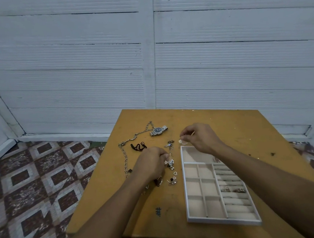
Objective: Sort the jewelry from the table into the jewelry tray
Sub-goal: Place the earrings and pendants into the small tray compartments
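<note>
hands [151, 164] [201, 138] pinch jewelry [169, 164] beside tray [189, 202].

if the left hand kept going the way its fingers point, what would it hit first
Probably the pearl cluster right at the left hand's fingertips; beyond it lies the tray wall. Depth is hard to judge.

Background only. White corrugated wall panels [88, 67] behind, split by a vertical white post [151, 61], dark horizontal seams between panels. White baseboard [63, 135] along the bottom edge — meets a second wall at the left corner. Floor tiles [33, 190] in a diamond pattern — dark maroon squares framed in pale mottled bands, seen left and right of the work surface. Blue hash mark [158, 211] inked on the orange surface near its front edge. Small dark specks [272, 153] scattered toward the right side.
</note>
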Demonstrator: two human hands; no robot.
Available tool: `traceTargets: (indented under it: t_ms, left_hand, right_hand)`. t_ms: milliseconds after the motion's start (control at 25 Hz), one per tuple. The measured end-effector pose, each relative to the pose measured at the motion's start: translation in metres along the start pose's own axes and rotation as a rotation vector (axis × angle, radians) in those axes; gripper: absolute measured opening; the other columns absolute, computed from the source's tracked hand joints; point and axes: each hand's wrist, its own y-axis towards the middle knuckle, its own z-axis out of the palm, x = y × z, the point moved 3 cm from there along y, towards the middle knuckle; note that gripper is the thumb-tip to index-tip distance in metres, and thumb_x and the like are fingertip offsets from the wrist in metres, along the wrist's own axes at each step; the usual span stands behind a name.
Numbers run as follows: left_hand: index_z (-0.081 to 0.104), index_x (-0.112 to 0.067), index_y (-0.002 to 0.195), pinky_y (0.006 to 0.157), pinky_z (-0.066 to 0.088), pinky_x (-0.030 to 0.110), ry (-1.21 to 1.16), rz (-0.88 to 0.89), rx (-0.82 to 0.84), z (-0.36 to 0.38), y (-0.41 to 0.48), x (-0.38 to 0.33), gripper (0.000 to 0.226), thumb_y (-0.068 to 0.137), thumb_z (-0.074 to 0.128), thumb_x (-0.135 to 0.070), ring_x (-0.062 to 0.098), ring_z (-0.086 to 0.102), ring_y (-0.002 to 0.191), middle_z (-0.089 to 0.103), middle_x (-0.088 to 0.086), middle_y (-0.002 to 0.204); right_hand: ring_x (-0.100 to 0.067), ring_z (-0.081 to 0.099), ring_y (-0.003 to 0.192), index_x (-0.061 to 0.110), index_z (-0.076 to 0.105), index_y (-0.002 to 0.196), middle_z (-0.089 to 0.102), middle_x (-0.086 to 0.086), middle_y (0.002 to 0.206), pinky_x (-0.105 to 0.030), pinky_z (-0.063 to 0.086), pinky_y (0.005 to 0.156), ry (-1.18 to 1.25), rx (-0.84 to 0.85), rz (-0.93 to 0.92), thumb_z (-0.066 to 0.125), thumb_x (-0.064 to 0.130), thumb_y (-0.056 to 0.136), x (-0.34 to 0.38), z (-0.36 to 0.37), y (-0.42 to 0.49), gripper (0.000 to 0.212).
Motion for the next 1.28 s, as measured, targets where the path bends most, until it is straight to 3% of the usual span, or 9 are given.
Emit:
traceTargets:
  t_ms: [80,200,440,680,840,1080,1280]
  left_hand:
    - [0.071,-0.019,0.103,0.074,0.051,0.027,-0.026,0.005,0.016,0.006,-0.001,-0.009,0.020,0.095,0.055,-0.027,0.017,0.065,0.088,0.072,0.003,0.097]
    - [0.066,-0.023,0.091,0.063,0.050,0.028,-0.055,-0.021,0.025,0.014,-0.003,-0.020,0.011,0.094,0.055,-0.024,0.011,0.064,0.073,0.069,-0.002,0.083]
    - [0.066,-0.021,0.091,0.063,0.045,0.028,-0.025,-0.002,0.057,0.021,-0.007,-0.036,0.013,0.095,0.054,-0.026,0.013,0.057,0.073,0.065,-0.001,0.086]
    - [0.063,-0.021,0.089,0.062,0.044,0.028,-0.017,0.010,0.065,0.019,-0.008,-0.039,0.015,0.097,0.050,-0.024,0.010,0.056,0.068,0.066,0.000,0.086]
    - [0.064,-0.021,0.087,0.059,0.045,0.025,-0.037,0.006,0.057,0.018,-0.008,-0.039,0.016,0.096,0.050,-0.021,0.004,0.058,0.066,0.068,-0.001,0.087]
    - [0.068,-0.018,0.098,0.061,0.043,0.025,-0.019,0.017,0.054,0.019,-0.007,-0.042,0.017,0.097,0.052,-0.023,0.012,0.056,0.072,0.066,0.002,0.094]
    - [0.069,-0.019,0.099,0.057,0.042,0.024,-0.008,0.035,0.026,0.018,-0.007,-0.047,0.017,0.096,0.053,-0.025,0.007,0.053,0.064,0.066,0.000,0.088]
  right_hand:
    - [-0.002,0.055,0.068,0.014,0.075,0.087,0.065,0.005,0.080,-0.005,0.036,0.058,-0.002,0.028,0.005,0.069,0.017,0.086,-0.008,-0.010,-0.013,0.006]
    - [-0.004,0.055,0.059,0.015,0.075,0.085,0.065,0.003,0.071,-0.020,0.044,0.063,-0.039,0.112,0.019,0.070,0.014,0.085,-0.021,-0.020,-0.032,0.005]
    - [-0.013,0.062,0.069,0.022,0.070,0.092,0.066,0.011,0.078,-0.032,0.050,0.070,-0.146,0.179,-0.007,0.067,0.019,0.086,-0.039,-0.027,-0.061,0.007]
    - [-0.013,0.064,0.071,0.020,0.070,0.084,0.071,0.006,0.079,-0.032,0.050,0.069,-0.189,0.202,-0.040,0.066,0.018,0.083,-0.040,-0.021,-0.070,0.004]
    - [-0.003,0.058,0.065,0.022,0.070,0.081,0.069,0.011,0.075,-0.029,0.051,0.067,-0.238,0.199,-0.050,0.062,0.017,0.082,-0.039,-0.018,-0.074,0.010]
    - [-0.013,0.061,0.077,0.023,0.069,0.085,0.071,0.005,0.080,-0.036,0.054,0.069,-0.368,0.208,-0.095,0.056,0.019,0.080,-0.042,-0.012,-0.079,0.015]
    - [-0.018,0.057,0.092,0.028,0.069,0.091,0.069,0.005,0.086,-0.034,0.051,0.072,-0.475,0.217,-0.147,0.053,0.025,0.084,-0.040,-0.008,-0.083,0.018]
